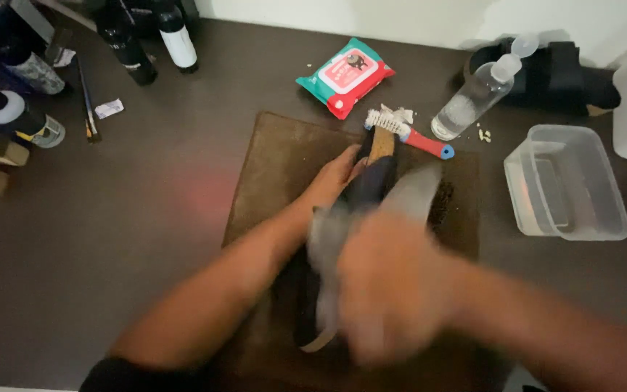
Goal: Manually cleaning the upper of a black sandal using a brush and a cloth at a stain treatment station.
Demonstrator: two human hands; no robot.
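Dark shoe (371,190) on brown mat (270,167), gripped at toe by left hand (335,178). Right hand (393,290), blurred, clutches grey cloth (411,192) over shoe. Red-handled white brush (404,131) just beyond left hand. Judgement: steady shoe firmly, wipe with even strokes.

A dark brown table (146,218) fills the view under dim light. A pale wall (400,18) runs along its far edge, brightest at far right.

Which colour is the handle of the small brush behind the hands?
The brush handle is red with a blue end, seen in the head view.
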